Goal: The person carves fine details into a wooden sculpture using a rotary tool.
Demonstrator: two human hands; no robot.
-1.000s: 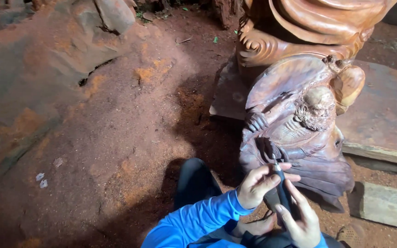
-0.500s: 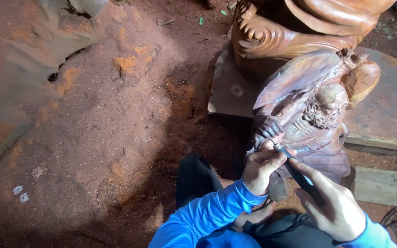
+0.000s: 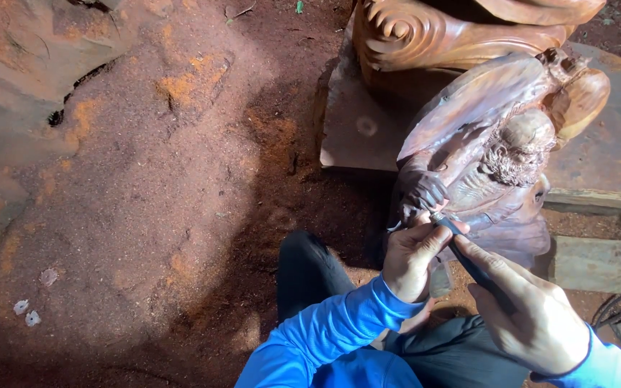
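A slim dark carving tool is gripped pen-fashion in the right hand, its tip steadied by the left hand against the lower front of one bearded wooden figure. The figure is propped on the sawdust-covered floor, at the edge of a flat slab, before one larger scrolled carving. A slip of the tip could gouge finished detail or nick the bracing fingers.

Reddish-brown carved wooden figure leans tilted; slim dark tool touches it.
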